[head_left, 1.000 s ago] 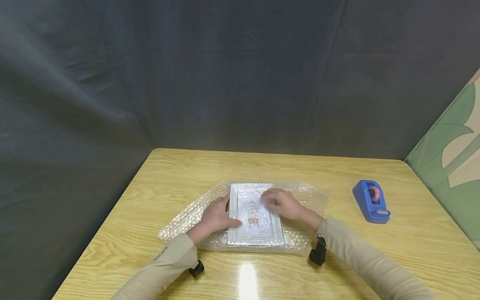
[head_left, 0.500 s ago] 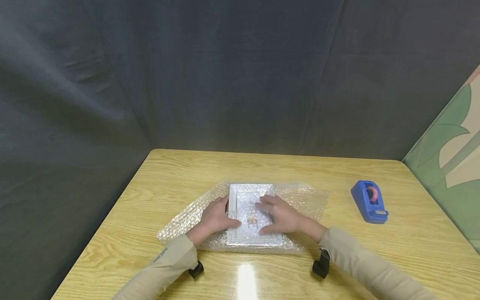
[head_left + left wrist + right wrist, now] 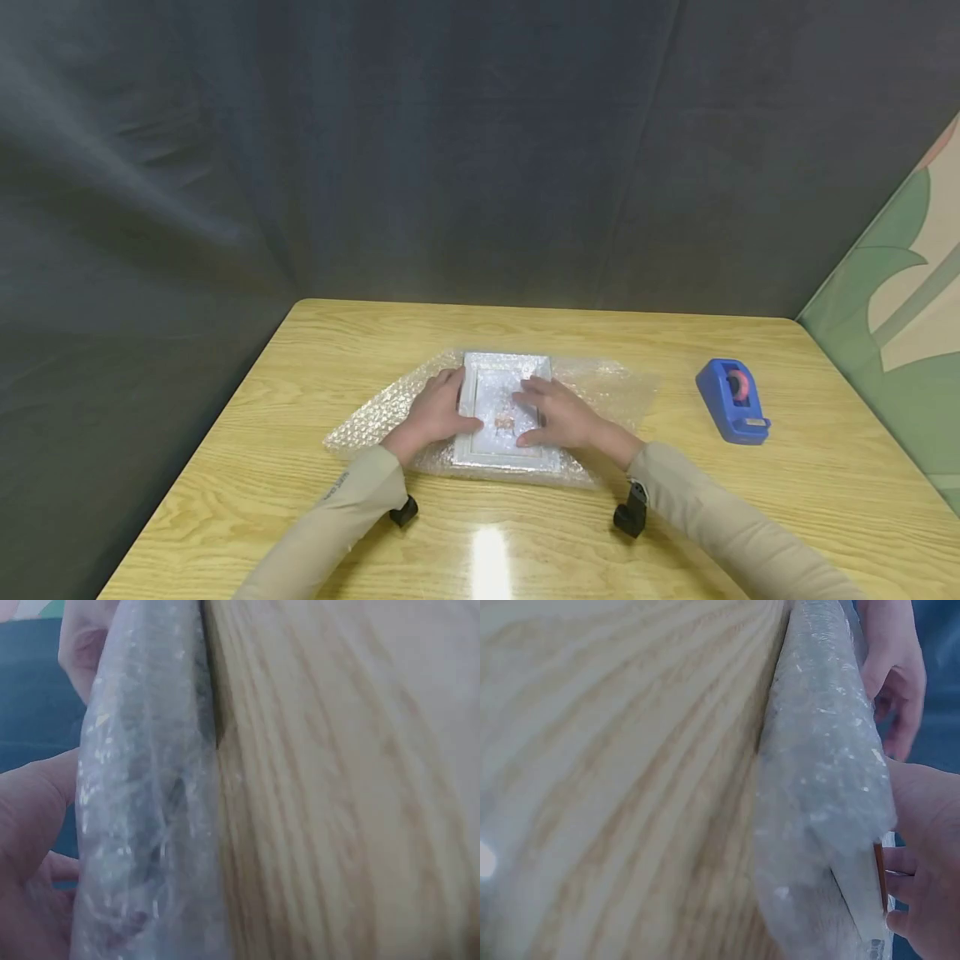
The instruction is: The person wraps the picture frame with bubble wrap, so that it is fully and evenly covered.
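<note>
A white picture frame (image 3: 495, 387) lies face up near the middle of the table, on and under clear bubble wrap (image 3: 367, 421) that spreads out to both sides. My left hand (image 3: 435, 410) grips the frame's left edge, its thumb over the front and its fingers along the side. On the right half, my right hand (image 3: 564, 414) rests with fingers spread across the covered face. Both wrist views show the wrap (image 3: 150, 787) folded round the near edge. In the right wrist view a white corner with a brown strip shows beside my right hand (image 3: 930, 847).
A blue tape dispenser (image 3: 731, 404) with a pink roll stands on the right side of the wooden table (image 3: 360, 333). Dark curtains (image 3: 465, 150) hang behind and to the left. A patterned green panel (image 3: 907, 333) borders the right side.
The frame and wrap have slid a little away from me, both hands moving along. My right hand has come down from the upper right edge and spread its fingers over the face.
</note>
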{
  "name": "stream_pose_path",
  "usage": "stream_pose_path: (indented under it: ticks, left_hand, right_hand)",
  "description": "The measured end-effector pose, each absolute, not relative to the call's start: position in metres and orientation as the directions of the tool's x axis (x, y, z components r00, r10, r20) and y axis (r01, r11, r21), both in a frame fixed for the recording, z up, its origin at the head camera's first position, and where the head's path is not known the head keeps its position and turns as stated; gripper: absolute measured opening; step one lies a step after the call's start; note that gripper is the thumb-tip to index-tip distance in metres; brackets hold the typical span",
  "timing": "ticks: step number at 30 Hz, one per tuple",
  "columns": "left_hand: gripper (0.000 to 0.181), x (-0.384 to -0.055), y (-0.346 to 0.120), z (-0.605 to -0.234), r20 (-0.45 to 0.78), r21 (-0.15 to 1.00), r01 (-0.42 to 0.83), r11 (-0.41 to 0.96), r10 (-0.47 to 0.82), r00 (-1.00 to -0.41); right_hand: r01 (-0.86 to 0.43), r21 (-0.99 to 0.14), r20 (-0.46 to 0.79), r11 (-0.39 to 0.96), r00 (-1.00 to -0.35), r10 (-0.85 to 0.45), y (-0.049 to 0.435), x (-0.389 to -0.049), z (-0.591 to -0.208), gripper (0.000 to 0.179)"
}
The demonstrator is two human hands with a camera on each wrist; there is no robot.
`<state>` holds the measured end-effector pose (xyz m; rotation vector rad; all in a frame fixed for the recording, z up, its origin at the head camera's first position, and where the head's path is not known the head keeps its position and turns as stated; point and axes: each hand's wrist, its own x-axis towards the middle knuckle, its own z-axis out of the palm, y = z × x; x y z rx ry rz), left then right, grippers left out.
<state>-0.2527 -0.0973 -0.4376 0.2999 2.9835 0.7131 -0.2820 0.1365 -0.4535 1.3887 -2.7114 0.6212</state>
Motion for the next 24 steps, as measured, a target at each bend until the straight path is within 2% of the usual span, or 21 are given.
stream_pose_path:
  ticks: [4, 7, 13, 18, 24]
  left_hand:
    - [0.089, -0.257, -0.094, -0.438, 0.08, 0.367, 0.325, 0.871, 0.318, -0.945]
    - [0.081, -0.259, -0.091, -0.439, 0.097, 0.327, 0.399, 0.857, 0.389, -0.916]
    - [0.074, -0.258, -0.087, -0.441, 0.017, 0.298, 0.451, 0.841, 0.468, -0.884]
    - [0.063, -0.257, -0.085, -0.443, 0.0, 0.26, 0.511, 0.82, 0.529, -0.849]
    - [0.061, -0.256, -0.083, -0.442, -0.012, 0.252, 0.511, 0.822, 0.531, -0.847]
  right_hand:
    - [-0.766, -0.36, 0.198, 0.532, -0.62, -0.759, 0.137, -0.285, -0.454, 0.073]
    - [-0.758, -0.369, 0.195, 0.539, -0.63, -0.752, 0.137, -0.286, -0.454, 0.074]
    - [-0.755, -0.376, 0.204, 0.537, -0.632, -0.747, 0.136, -0.286, -0.455, 0.075]
    - [-0.758, -0.374, 0.228, 0.534, -0.633, -0.74, 0.137, -0.285, -0.457, 0.075]
    - [-0.764, -0.405, 0.261, 0.502, -0.623, -0.737, 0.142, -0.286, -0.457, 0.075]
